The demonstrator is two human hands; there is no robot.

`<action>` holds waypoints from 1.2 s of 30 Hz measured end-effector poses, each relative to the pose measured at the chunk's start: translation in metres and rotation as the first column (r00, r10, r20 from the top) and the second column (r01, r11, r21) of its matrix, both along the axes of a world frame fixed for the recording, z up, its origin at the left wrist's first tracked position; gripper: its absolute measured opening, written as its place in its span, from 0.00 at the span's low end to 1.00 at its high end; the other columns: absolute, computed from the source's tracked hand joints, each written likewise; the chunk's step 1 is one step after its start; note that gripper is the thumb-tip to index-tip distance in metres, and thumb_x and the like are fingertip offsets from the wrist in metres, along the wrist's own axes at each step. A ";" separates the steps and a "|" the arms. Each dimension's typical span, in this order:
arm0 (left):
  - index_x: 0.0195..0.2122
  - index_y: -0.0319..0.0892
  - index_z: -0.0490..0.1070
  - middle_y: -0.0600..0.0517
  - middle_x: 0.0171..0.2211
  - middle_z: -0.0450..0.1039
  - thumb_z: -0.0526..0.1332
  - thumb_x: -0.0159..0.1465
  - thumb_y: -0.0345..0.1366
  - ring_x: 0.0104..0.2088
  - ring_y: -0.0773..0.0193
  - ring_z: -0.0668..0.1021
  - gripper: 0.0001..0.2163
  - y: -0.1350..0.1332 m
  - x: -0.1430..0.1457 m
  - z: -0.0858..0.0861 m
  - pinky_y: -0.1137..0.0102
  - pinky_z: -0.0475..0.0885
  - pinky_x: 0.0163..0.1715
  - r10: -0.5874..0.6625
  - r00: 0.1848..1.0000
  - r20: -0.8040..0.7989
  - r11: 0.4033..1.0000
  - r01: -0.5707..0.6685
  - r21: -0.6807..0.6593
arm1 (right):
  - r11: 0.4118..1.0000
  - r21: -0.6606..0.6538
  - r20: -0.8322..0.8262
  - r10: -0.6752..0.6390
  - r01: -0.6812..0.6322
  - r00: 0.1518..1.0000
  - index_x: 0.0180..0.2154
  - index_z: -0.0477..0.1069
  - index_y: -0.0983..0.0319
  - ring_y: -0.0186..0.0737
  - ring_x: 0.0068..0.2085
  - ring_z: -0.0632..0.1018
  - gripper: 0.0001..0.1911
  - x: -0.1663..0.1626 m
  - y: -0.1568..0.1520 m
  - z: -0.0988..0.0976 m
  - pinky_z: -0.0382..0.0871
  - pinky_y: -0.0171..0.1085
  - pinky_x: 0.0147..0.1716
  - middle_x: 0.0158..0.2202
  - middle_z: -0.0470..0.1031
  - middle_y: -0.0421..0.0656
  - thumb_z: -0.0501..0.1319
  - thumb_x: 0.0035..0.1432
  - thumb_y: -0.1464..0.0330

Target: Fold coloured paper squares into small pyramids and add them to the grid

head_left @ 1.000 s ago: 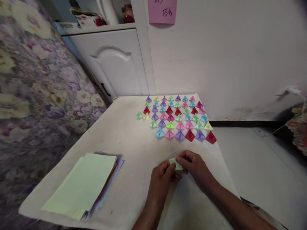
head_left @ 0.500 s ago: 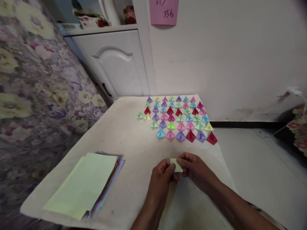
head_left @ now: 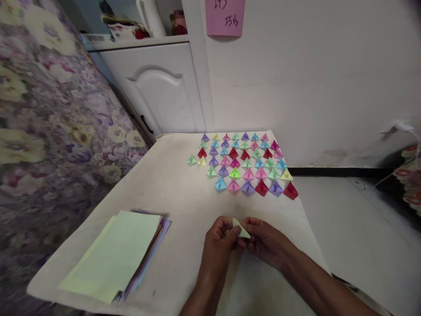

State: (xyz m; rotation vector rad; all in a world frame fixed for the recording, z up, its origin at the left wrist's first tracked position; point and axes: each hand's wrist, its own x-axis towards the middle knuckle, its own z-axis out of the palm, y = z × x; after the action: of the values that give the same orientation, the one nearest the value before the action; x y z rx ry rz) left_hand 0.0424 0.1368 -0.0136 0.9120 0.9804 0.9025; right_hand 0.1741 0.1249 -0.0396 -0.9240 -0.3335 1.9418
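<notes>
Pink note (head_left: 225, 18) on pale wall (head_left: 312, 66), white cabinet (head_left: 159, 94) beside floral fabric (head_left: 49, 131).

On the table (head_left: 158, 184), a stack of sheets (head_left: 112, 254) lies at the near left and rows of folded papers (head_left: 248, 187) at the far right, by the edge. Nearer than these rows, to the right of the stack, are the left hand (head_left: 219, 239) and right hand (head_left: 267, 240) — a paper piece (head_left: 242, 230) between them. Behind the table, a cabinet (head_left: 158, 98) with a jug (head_left: 153, 19) on its ledge stands left of a wall (head_left: 296, 79) bearing a note (head_left: 225, 24) — and a curtain (head_left: 66, 131) runs along the table's left side.
</notes>
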 end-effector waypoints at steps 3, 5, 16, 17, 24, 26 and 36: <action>0.31 0.40 0.66 0.58 0.20 0.70 0.66 0.51 0.35 0.17 0.69 0.73 0.10 0.000 0.000 0.000 0.75 0.67 0.20 0.032 0.999 0.030 0.998 -0.031 -0.049 | 0.999 0.041 -0.042 0.008 -0.006 0.999 0.23 0.64 0.63 0.30 0.23 0.70 0.14 -0.002 -0.001 -0.001 0.59 0.28 0.22 0.16 0.62 0.34 0.68 0.45 0.64; 0.35 0.39 0.68 0.57 0.22 0.71 0.66 0.50 0.35 0.18 0.68 0.75 0.13 0.001 -0.001 0.000 0.74 0.69 0.20 0.029 0.999 0.026 0.997 -0.027 -0.073 | 0.998 0.064 -0.061 0.007 -0.003 0.998 0.24 0.65 0.64 0.29 0.22 0.68 0.13 -0.004 -0.002 -0.002 0.61 0.29 0.24 0.17 0.63 0.34 0.67 0.45 0.65; 0.27 0.38 0.67 0.55 0.22 0.72 0.65 0.53 0.35 0.22 0.70 0.74 0.07 0.000 -0.003 -0.009 0.75 0.68 0.25 0.021 0.999 0.038 0.996 -0.017 -0.088 | 0.974 0.225 0.357 -0.088 0.006 0.930 0.26 0.68 0.64 0.28 0.22 0.67 0.12 0.001 -0.002 0.006 0.59 0.28 0.22 0.21 0.67 0.36 0.67 0.43 0.64; 0.26 0.38 0.67 0.55 0.21 0.71 0.65 0.53 0.35 0.22 0.70 0.74 0.07 0.001 -0.004 -0.008 0.75 0.68 0.24 0.023 0.999 0.026 0.996 -0.020 -0.087 | 0.965 0.261 0.402 -0.093 -0.017 0.911 0.27 0.69 0.65 0.29 0.23 0.68 0.11 0.003 -0.002 0.008 0.60 0.29 0.22 0.22 0.68 0.36 0.66 0.45 0.64; 0.23 0.38 0.65 0.54 0.18 0.71 0.64 0.53 0.35 0.20 0.68 0.74 0.09 0.002 -0.006 -0.002 0.74 0.68 0.22 0.044 0.997 -0.059 0.998 -0.046 -0.044 | 0.915 0.370 0.621 -0.116 -0.159 0.775 0.27 0.70 0.65 0.30 0.24 0.69 0.09 0.003 -0.002 0.010 0.62 0.31 0.24 0.22 0.70 0.38 0.65 0.46 0.65; 0.23 0.38 0.65 0.54 0.19 0.71 0.63 0.54 0.37 0.21 0.67 0.75 0.09 0.002 -0.006 -0.003 0.74 0.69 0.23 0.033 0.998 -0.061 0.999 -0.036 -0.034 | 0.918 0.361 0.625 -0.108 -0.164 0.773 0.26 0.70 0.65 0.30 0.23 0.68 0.08 0.003 -0.002 0.009 0.62 0.31 0.24 0.21 0.70 0.38 0.64 0.47 0.66; 0.24 0.39 0.66 0.57 0.13 0.65 0.60 0.56 0.39 0.16 0.70 0.69 0.09 0.006 -0.008 -0.002 0.76 0.63 0.18 0.000 0.966 -0.259 0.999 0.010 0.038 | 0.919 0.329 0.640 -0.047 -0.219 0.767 0.23 0.68 0.64 0.30 0.21 0.66 0.07 0.003 0.001 0.005 0.59 0.30 0.21 0.18 0.65 0.35 0.63 0.46 0.68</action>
State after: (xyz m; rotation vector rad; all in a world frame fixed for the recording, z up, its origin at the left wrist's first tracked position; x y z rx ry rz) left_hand 0.0341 0.1429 -0.0156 1.0845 1.1865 0.8125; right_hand 0.1776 0.1255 -0.0347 -1.2938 -1.1404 1.4914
